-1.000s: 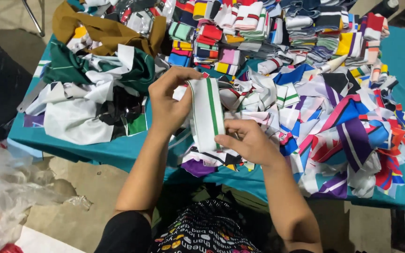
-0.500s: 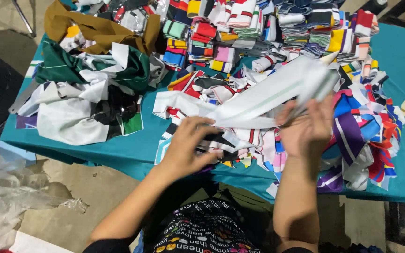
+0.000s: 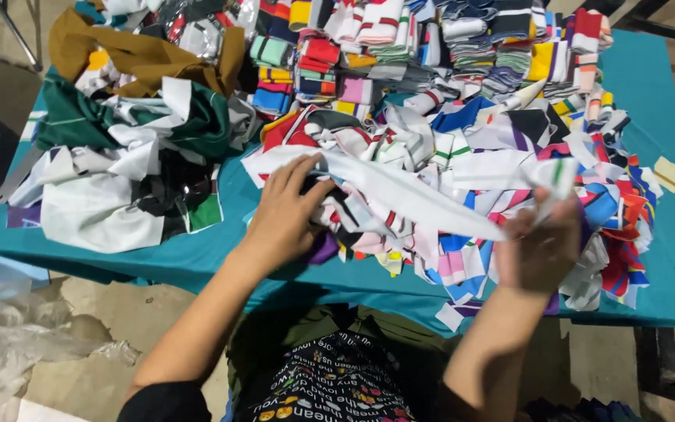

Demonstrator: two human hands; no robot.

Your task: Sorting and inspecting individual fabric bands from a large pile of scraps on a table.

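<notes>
Lower now than half a second ago, the long white fabric strip [image 3: 416,195] has dropped from its raised slant and lies stretched almost flat across the loose heap of coloured fabric scraps [image 3: 462,180], running from the middle of the surface [image 3: 220,262] toward its right side. Left hand [image 3: 283,215] is down on the strip's left end, fingers spread and pressing it onto the heap, not curled round it. Right hand [image 3: 541,246] is closed on the other end, pinching the strip near the front edge, though the fingertips are turned away, so exactly how it is pinched is hard to say. That strip looks light, limp and soft, likely to sag or twist wherever it is unsupported; the two ends seem the sensible places to hold it, keeping it taut between them. Farther out, neat folded stacks of striped bands [image 3: 431,47] line the far edge. Toward the left sits a crumpled pile of green and white cloth [image 3: 126,156], with a brown garment [image 3: 142,59] near the far left corner. A small pale yellow card [image 3: 669,173] lies alone near the right edge. Clear plastic sheeting [image 3: 9,344] bunches on the floor at lower left. Much of the strip's underside and whatever lies beneath the heap is buried from sight, and the far stacks are cut off at the top.
</notes>
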